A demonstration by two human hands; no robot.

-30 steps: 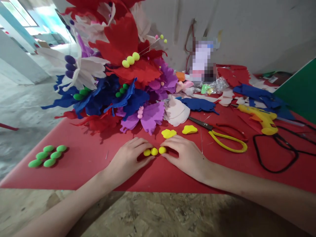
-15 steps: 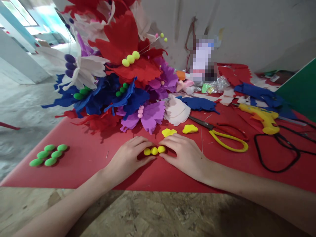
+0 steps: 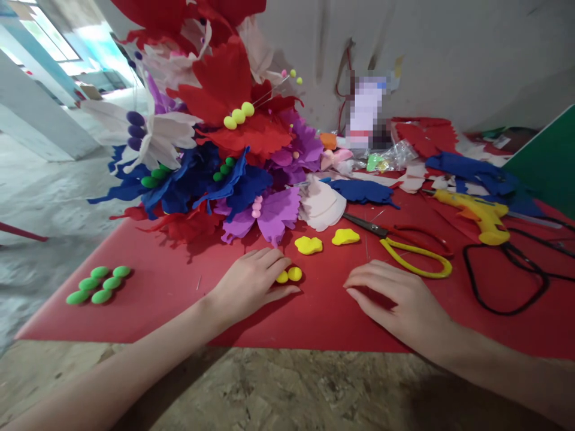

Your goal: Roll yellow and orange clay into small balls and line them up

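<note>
L hand [image 3: 250, 279] over part-hidden yel. balls [image 3: 294, 274], grip unclear; R hand [image 3: 399, 293] empty, loose

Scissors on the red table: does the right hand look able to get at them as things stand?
Probably yes: the right hand appears to hold nothing, and the scissors lie just beyond it, with nothing visible in between.

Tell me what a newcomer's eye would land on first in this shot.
Probably the tall mass of red, white, blue and purple petal-like pieces, left of centre at the back of the red tabletop. Next come the bright yellow balls beside the left hand, near the front edge, and the yellow glue gun toward the right.
</note>
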